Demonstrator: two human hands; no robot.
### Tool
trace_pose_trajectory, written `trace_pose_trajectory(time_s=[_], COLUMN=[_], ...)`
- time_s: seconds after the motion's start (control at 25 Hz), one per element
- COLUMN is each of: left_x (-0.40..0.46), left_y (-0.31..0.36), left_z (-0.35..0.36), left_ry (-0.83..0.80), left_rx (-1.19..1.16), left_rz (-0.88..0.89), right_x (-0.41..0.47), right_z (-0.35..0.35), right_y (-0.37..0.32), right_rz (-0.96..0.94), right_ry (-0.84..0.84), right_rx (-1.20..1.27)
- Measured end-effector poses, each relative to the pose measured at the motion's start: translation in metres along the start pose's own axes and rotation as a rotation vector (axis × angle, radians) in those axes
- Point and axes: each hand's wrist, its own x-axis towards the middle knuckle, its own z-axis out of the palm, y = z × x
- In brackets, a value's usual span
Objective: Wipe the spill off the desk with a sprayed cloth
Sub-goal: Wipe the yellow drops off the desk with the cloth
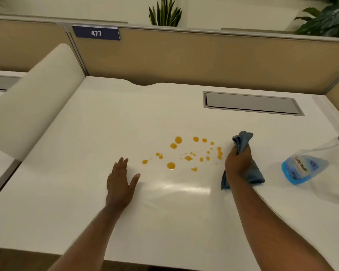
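One sign (96, 33) reads 477; left hand (120, 180) spread flat on desk (86, 133), right hand (238, 161) clutching blue cloth (243, 141) beside orange spill (184, 153)

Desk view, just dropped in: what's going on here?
A person is about to wipe an orange spill off the white desk. The right hand grips a bunched blue cloth at the spill's right edge; the drops look untouched. The left hand lies open and flat on the desk, left of the spill. A spray bottle with blue liquid stands to the right, not held.
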Motion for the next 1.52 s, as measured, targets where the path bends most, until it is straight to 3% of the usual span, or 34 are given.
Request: trace_pose_trajectory(time_s=[0.16, 0.28, 0.52, 0.88, 1.52], left_x=[0.002, 0.003, 0.004, 0.004, 0.004], left_y=[-0.016, -0.022, -0.018, -0.017, -0.014], left_z=[0.004, 0.002, 0.006, 0.006, 0.003], left_ry=[-0.037, -0.058, -0.066, -0.081, -0.098], left_rx=[0.048, 0.093, 0.142, 0.165, 0.159], left_rz=[0.009, 0.011, -0.019, -0.043, -0.035], right_x=[0.029, 0.039, 0.024, -0.016, -0.008], right_z=[0.010, 0.017, 0.048, 0.130, 0.131], right_y=[0.031, 0.033, 0.005, -0.026, -0.016], right_rz=[-0.178, -0.138, -0.029, -0.366, -0.408], right_ry=[-0.337, -0.472, -0.423, -0.658, -0.666], right_rx=[-0.748, -0.892, -0.826, -0.803, -0.856])
